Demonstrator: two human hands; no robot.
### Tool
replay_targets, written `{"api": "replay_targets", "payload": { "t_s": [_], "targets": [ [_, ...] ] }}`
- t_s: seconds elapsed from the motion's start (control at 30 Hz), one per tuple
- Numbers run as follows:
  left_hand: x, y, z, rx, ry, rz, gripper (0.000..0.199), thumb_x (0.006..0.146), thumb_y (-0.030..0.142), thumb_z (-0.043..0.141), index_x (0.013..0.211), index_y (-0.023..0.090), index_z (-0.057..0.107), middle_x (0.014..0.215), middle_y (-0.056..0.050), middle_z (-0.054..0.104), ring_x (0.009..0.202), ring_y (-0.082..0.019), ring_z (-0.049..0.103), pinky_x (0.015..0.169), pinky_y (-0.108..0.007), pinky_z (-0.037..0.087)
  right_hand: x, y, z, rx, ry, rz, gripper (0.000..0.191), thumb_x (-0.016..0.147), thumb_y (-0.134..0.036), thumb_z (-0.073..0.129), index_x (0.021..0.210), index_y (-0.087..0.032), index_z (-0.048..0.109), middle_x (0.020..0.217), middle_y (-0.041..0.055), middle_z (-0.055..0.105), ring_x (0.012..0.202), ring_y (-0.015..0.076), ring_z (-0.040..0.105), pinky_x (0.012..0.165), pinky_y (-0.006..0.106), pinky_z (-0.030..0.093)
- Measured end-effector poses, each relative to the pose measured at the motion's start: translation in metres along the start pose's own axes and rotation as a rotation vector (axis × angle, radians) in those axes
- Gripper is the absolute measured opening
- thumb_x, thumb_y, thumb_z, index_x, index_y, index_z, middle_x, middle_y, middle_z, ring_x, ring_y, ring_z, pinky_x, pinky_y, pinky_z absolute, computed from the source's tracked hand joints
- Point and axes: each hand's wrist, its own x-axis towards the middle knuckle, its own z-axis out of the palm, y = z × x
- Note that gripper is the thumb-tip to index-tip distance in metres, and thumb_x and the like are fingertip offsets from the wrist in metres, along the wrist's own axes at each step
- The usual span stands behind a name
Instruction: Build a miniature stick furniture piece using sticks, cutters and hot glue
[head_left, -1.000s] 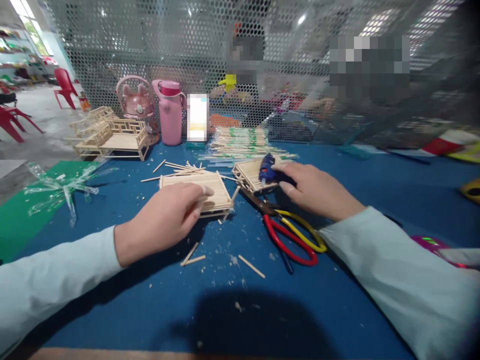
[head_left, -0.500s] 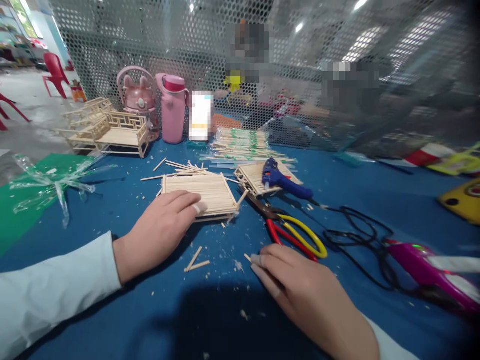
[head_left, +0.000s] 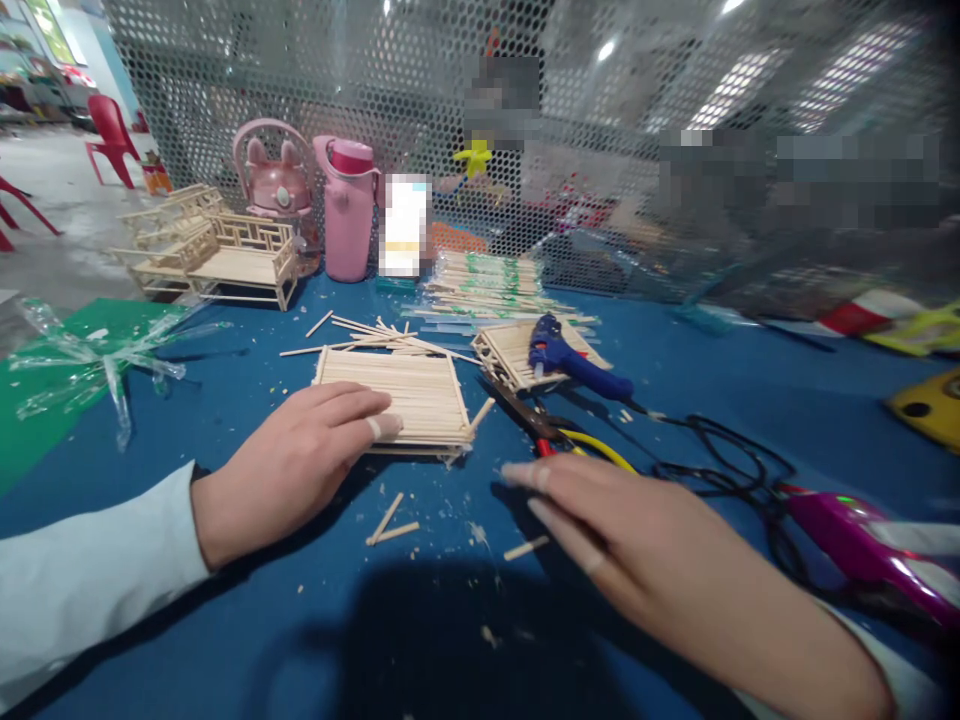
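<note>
My left hand (head_left: 300, 450) is closed over the left front part of a platform of thin wooden sticks (head_left: 420, 390), its fingers across the top slats. White tape shows on one of its digits. My right hand (head_left: 630, 540) hovers at the right with fingers stretched out, nothing visible in them. Its fingers partly cover the red and yellow handles of the pliers (head_left: 540, 425). Just below its fingertips lies a short stick piece (head_left: 526, 548). Two more stick pieces (head_left: 394, 534) lie in front of the platform.
Behind the pliers, a blue glue gun (head_left: 570, 365) rests on a second stick frame (head_left: 506, 352); its black cord (head_left: 720, 440) trails right to a purple power strip (head_left: 862, 545). Loose sticks (head_left: 375, 335), stick packs (head_left: 487, 280), miniature furniture (head_left: 240, 262) and a pink bottle (head_left: 348, 225) stand behind.
My right hand has let go of a short stick piece, now lying on the table, and has moved up over the plier handles. My left hand and the platform have shifted slightly left and nearer.
</note>
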Motion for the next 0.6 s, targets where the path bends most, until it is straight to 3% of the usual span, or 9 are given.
{"api": "replay_targets", "payload": {
  "t_s": [0.17,0.27,0.37,0.43,0.47,0.53,0.57,0.6],
  "targets": [
    [0.0,0.001,0.004,-0.021,-0.008,-0.015,0.025,0.088,0.021,0.049,0.109,0.014,0.059,0.116,-0.012,0.064,0.106,-0.023,0.058,0.09,-0.039,0.048,0.025,-0.004,-0.01,0.049,0.274,0.074,0.037,0.088,-0.02,0.043,0.124,-0.027,0.05,0.104,0.0055,0.066,0.093,0.0223,0.064,0.08,0.035,0.052],
    [-0.002,-0.003,0.005,-0.018,-0.019,-0.03,0.025,0.087,0.023,0.05,0.11,0.016,0.058,0.117,-0.011,0.063,0.107,-0.023,0.057,0.091,-0.038,0.046,0.03,-0.006,-0.002,0.056,0.319,0.058,0.04,0.088,-0.017,0.043,0.125,-0.031,0.05,0.104,0.0049,0.065,0.094,0.0231,0.063,0.081,0.037,0.052],
    [-0.004,0.003,0.001,0.027,0.042,-0.035,0.027,0.086,0.024,0.052,0.111,0.017,0.057,0.119,-0.011,0.061,0.108,-0.025,0.054,0.091,-0.041,0.043,0.027,-0.006,0.011,0.114,0.476,0.122,0.042,0.087,-0.015,0.044,0.125,-0.034,0.048,0.101,0.0046,0.064,0.089,0.0237,0.063,0.079,0.039,0.052],
    [0.001,0.023,-0.003,0.064,0.147,-0.025,0.023,0.084,0.023,0.054,0.106,0.021,0.059,0.11,-0.009,0.064,0.101,-0.025,0.056,0.086,-0.043,0.043,0.026,-0.005,0.019,0.231,0.624,0.201,0.038,0.087,-0.018,0.044,0.12,-0.034,0.051,0.096,0.0046,0.063,0.084,0.0235,0.062,0.076,0.04,0.052],
    [0.006,0.038,-0.005,0.031,0.152,0.025,0.017,0.084,0.022,0.054,0.1,0.024,0.061,0.095,-0.004,0.067,0.087,-0.021,0.058,0.078,-0.038,0.045,0.027,-0.004,0.023,0.305,0.675,0.237,0.034,0.088,-0.019,0.044,0.117,-0.034,0.052,0.095,0.0046,0.062,0.083,0.0233,0.062,0.076,0.041,0.052],
    [0.022,0.076,-0.003,-0.109,0.0,0.005,0.017,0.086,0.018,0.049,0.075,0.021,0.061,0.066,0.0,0.061,0.061,-0.014,0.054,0.059,-0.031,0.045,0.032,-0.001,0.03,0.437,0.767,0.261,0.028,0.088,-0.023,0.045,0.114,-0.033,0.053,0.097,0.0042,0.06,0.085,0.0225,0.061,0.077,0.042,0.051],
    [0.031,0.096,0.0,-0.185,-0.103,0.085,0.019,0.087,0.02,0.048,0.071,0.02,0.06,0.061,0.0,0.058,0.057,-0.014,0.053,0.052,-0.029,0.042,0.036,0.001,0.034,0.483,0.813,0.248,0.028,0.089,-0.024,0.045,0.114,-0.032,0.053,0.098,0.0037,0.059,0.086,0.022,0.06,0.078,0.041,0.051],
    [0.041,0.114,0.005,-0.222,-0.21,0.072,0.019,0.087,0.02,0.049,0.072,0.019,0.06,0.062,0.0,0.059,0.059,-0.015,0.054,0.049,-0.028,0.042,0.039,0.004,0.037,0.517,0.866,0.219,0.028,0.089,-0.025,0.046,0.115,-0.032,0.053,0.098,0.0031,0.059,0.087,0.0213,0.06,0.078,0.041,0.051]
  ]
}}
